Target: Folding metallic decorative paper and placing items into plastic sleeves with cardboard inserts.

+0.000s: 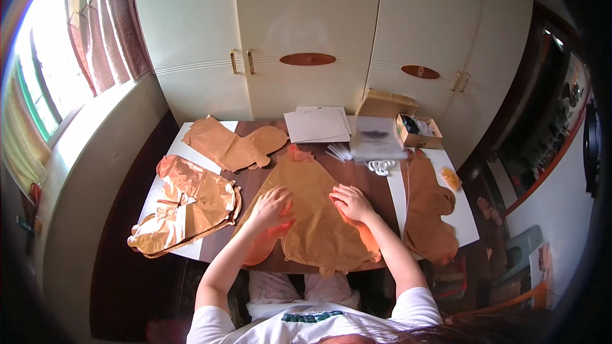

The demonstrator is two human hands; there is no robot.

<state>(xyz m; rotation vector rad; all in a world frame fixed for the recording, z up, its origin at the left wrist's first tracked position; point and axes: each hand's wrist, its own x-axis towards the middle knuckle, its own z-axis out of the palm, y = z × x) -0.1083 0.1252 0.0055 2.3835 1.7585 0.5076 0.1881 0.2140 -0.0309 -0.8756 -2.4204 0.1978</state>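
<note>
A large flat foil balloon (319,216), dull gold-brown with orange-red edges, lies on the table in front of me, its narrow end pointing away. My left hand (273,207) is on its left side, fingers curled over an orange-red edge. On the right side, my right hand (352,202) grips the other edge, fingers bent inward and some tips hidden. Orange-red foil shows beneath both hands. To the left lie a shiny copper-coloured stack of flat foil balloons (191,207) and a dull brown one (233,143) behind it. Another brown foil balloon (427,213) lies at the right.
At the table's back are white sheets (317,124), a clear plastic packet (378,137), thin white sticks (340,151), white rings (381,166) and a small open box (418,130). A small yellow-orange bundle (451,179) sits at the right. Cream cabinets (306,19) stand behind.
</note>
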